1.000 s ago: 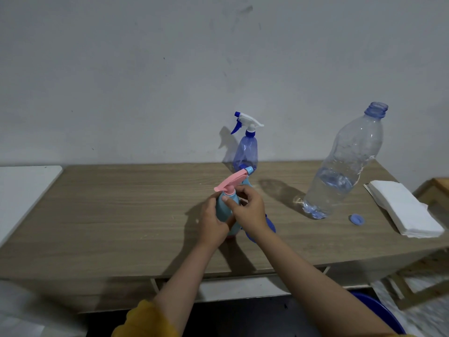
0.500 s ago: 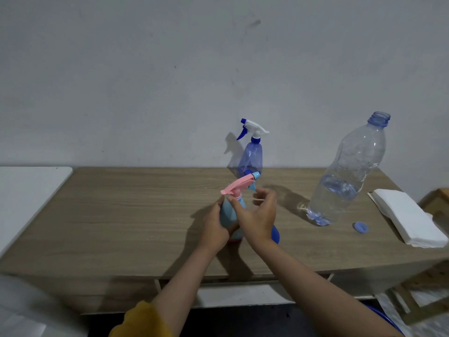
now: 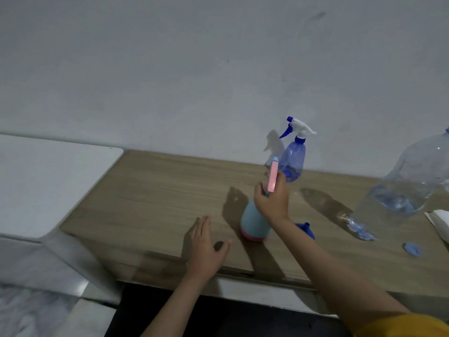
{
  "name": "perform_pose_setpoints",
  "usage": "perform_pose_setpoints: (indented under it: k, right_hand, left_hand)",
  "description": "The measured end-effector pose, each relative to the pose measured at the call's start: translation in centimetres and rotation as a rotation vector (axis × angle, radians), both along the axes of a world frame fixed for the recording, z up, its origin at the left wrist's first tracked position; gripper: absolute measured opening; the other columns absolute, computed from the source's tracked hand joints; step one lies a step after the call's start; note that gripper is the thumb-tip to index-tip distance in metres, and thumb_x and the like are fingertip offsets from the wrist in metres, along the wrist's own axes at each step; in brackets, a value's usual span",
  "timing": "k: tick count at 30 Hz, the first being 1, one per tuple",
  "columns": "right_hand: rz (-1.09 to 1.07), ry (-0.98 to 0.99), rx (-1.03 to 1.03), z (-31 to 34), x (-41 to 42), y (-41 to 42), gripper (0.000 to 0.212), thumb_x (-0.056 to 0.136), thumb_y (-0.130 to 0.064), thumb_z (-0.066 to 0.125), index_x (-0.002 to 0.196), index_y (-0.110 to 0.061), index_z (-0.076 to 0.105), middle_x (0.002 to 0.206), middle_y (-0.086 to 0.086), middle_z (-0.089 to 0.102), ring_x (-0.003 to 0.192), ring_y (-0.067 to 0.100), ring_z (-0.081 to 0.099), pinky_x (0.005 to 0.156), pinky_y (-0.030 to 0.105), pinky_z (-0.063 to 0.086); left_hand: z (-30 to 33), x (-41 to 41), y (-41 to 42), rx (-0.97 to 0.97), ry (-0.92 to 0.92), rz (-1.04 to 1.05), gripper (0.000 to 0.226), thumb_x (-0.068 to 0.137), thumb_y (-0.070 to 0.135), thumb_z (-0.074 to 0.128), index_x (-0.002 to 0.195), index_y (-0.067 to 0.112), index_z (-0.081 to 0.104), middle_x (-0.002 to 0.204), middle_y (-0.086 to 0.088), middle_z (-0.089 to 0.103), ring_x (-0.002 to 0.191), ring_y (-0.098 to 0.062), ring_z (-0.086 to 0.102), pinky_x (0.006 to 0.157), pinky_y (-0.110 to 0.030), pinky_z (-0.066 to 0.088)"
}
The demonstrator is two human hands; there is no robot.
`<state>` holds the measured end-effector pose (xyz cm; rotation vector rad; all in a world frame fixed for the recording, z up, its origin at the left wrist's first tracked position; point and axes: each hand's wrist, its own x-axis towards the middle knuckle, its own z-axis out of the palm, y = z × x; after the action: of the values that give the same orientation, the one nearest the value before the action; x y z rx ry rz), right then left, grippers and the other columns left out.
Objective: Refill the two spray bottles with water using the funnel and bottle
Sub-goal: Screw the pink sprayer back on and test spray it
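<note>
A light-blue spray bottle (image 3: 254, 221) with a pink base stands on the wooden table (image 3: 158, 198). My right hand (image 3: 272, 199) is closed around its neck, under the pink spray head (image 3: 272, 175). My left hand (image 3: 206, 246) rests open and flat on the table, to the left of that bottle and apart from it. A clear blue spray bottle (image 3: 292, 160) with a white and blue head stands by the wall. The blue funnel (image 3: 305, 229) lies behind my right forearm, partly hidden. The large clear water bottle (image 3: 403, 190), uncapped and partly filled, stands at the right.
A blue bottle cap (image 3: 411, 249) lies near the table's front edge at the right. A white folded napkin (image 3: 441, 221) shows at the right border. A white surface (image 3: 48, 181) adjoins the table on the left. The wall runs close behind.
My left hand has let go of the light-blue spray bottle and dropped flat onto the table. My right hand now grips the neck alone. The view has swung to the left.
</note>
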<state>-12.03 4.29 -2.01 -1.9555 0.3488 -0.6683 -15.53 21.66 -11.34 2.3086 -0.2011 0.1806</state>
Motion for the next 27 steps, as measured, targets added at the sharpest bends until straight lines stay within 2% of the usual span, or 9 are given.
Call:
perform_pose_setpoints:
  k: [2, 5, 7, 10, 14, 17, 20, 22, 27]
  right_hand:
    - [0.177, 0.081, -0.042, 1.1, 0.1, 0.2, 0.021, 0.079, -0.001, 0.058, 0.099, -0.003, 0.05, 0.089, 0.019, 0.057, 0.075, 0.029, 0.059, 0.07, 0.042, 0.054]
    - [0.414, 0.295, -0.063, 2.2, -0.6, 1.2, 0.025, 0.073, -0.007, 0.061, 0.097, -0.012, 0.057, 0.093, 0.011, 0.065, 0.084, 0.029, 0.066, 0.08, 0.051, 0.055]
    - [0.506, 0.45, -0.12, 2.0, -1.4, 2.0, 0.023, 0.076, -0.009, 0.062, 0.098, -0.014, 0.061, 0.096, 0.009, 0.068, 0.087, 0.025, 0.066, 0.083, 0.043, 0.054]
    - [0.624, 0.697, -0.346, 0.3, -2.5, 3.1, 0.027, 0.08, -0.019, 0.062, 0.107, -0.014, 0.061, 0.091, 0.005, 0.063, 0.07, 0.013, 0.054, 0.064, 0.025, 0.044]
    - [0.616, 0.895, -0.367, -2.5, -3.5, 3.7, 0.012, 0.078, -0.018, 0.062, 0.077, -0.018, 0.05, 0.07, -0.001, 0.051, 0.06, 0.011, 0.047, 0.052, 0.024, 0.036]
    - [0.572, 0.906, -0.365, -3.1, -4.1, 4.4, 0.008, 0.073, -0.018, 0.06, 0.076, -0.014, 0.054, 0.071, 0.002, 0.055, 0.06, 0.015, 0.049, 0.055, 0.027, 0.038]
    - [0.65, 0.85, -0.368, -3.7, -4.0, 5.4, 0.041, 0.07, -0.023, 0.058, 0.109, -0.011, 0.061, 0.101, 0.012, 0.066, 0.086, 0.025, 0.062, 0.073, 0.032, 0.05]
    - [0.727, 0.812, -0.353, -3.8, -4.1, 6.6, 0.044, 0.071, -0.025, 0.059, 0.114, -0.017, 0.06, 0.106, 0.011, 0.066, 0.092, 0.024, 0.063, 0.08, 0.031, 0.051]
    - [0.723, 0.814, -0.346, -4.1, -4.7, 7.8, 0.044, 0.073, -0.021, 0.056, 0.115, -0.011, 0.059, 0.1, 0.015, 0.067, 0.082, 0.027, 0.062, 0.073, 0.034, 0.052]
  left_hand:
    - [-0.4, 0.2, 1.8, 0.069, -0.027, 0.033, 0.083, 0.071, 0.054, 0.056, 0.134, 0.001, 0.045, 0.139, -0.016, 0.048, 0.13, -0.033, 0.043, 0.109, -0.037, 0.029]
    - [-0.8, 0.6, 4.4, 0.163, -0.004, 0.079, 0.089, 0.069, 0.063, 0.045, 0.137, 0.005, 0.042, 0.142, -0.014, 0.044, 0.134, -0.03, 0.038, 0.109, -0.044, 0.028]
    - [-1.0, 1.0, 5.8, 0.202, 0.011, 0.096, 0.092, 0.067, 0.065, 0.044, 0.137, 0.005, 0.041, 0.142, -0.015, 0.044, 0.134, -0.031, 0.037, 0.109, -0.043, 0.027]
    - [-1.1, 1.5, 7.6, 0.245, 0.044, 0.109, 0.096, 0.065, 0.069, 0.042, 0.138, 0.006, 0.041, 0.141, -0.016, 0.045, 0.133, -0.031, 0.038, 0.109, -0.043, 0.027]
    - [-1.3, 1.7, 8.8, 0.286, 0.07, 0.115, 0.098, 0.063, 0.07, 0.039, 0.139, 0.008, 0.038, 0.142, -0.015, 0.043, 0.135, -0.03, 0.036, 0.11, -0.045, 0.026]
    - [-1.3, 1.6, 9.4, 0.286, 0.084, 0.127, 0.1, 0.062, 0.07, 0.039, 0.139, 0.007, 0.038, 0.143, -0.016, 0.042, 0.136, -0.031, 0.034, 0.111, -0.046, 0.025]
    - [-1.4, 1.5, 9.8, 0.267, 0.086, 0.139, 0.098, 0.062, 0.07, 0.042, 0.137, 0.006, 0.042, 0.14, -0.017, 0.046, 0.134, -0.032, 0.037, 0.11, -0.046, 0.027]
    - [-1.4, 1.4, 9.9, 0.253, 0.087, 0.149, 0.097, 0.062, 0.068, 0.043, 0.135, 0.005, 0.043, 0.138, -0.018, 0.048, 0.133, -0.033, 0.039, 0.109, -0.045, 0.028]
    - [-1.2, 1.1, 10.0, 0.235, 0.084, 0.153, 0.096, 0.063, 0.068, 0.045, 0.134, 0.003, 0.045, 0.135, -0.021, 0.049, 0.13, -0.035, 0.042, 0.108, -0.045, 0.03]
